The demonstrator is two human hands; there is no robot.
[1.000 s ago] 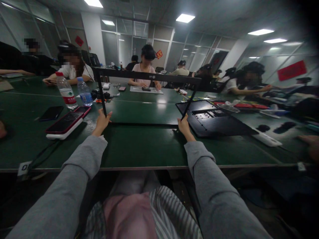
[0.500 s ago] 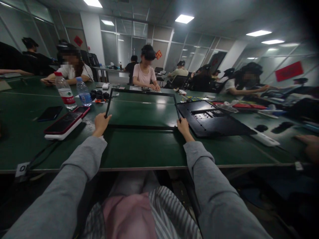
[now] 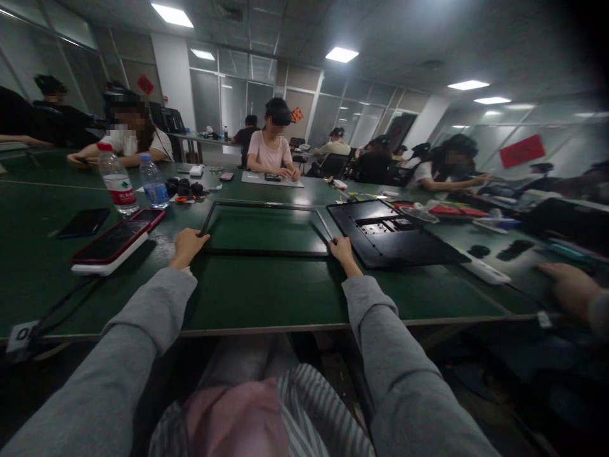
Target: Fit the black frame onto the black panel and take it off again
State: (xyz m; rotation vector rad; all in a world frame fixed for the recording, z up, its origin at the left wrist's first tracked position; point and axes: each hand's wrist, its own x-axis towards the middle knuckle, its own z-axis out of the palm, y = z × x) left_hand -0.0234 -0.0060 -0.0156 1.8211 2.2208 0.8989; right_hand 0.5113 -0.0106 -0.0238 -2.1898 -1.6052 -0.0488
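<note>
Item: black frame, hollow rectangle; flat on green table, tabletop visible through it
Grip, left: left hand, fingers curled around near-left corner
Grip, right: right hand, fingers pinched on near-right corner
Right neighbour: black panel, just beside frame
Left neighbours: red-cased phone on white box; two water bottles beyond

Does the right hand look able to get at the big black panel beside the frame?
Probably yes: the right hand holds the near right corner of the frame, and the black panel lies flat right beside it, nothing in between.
</note>
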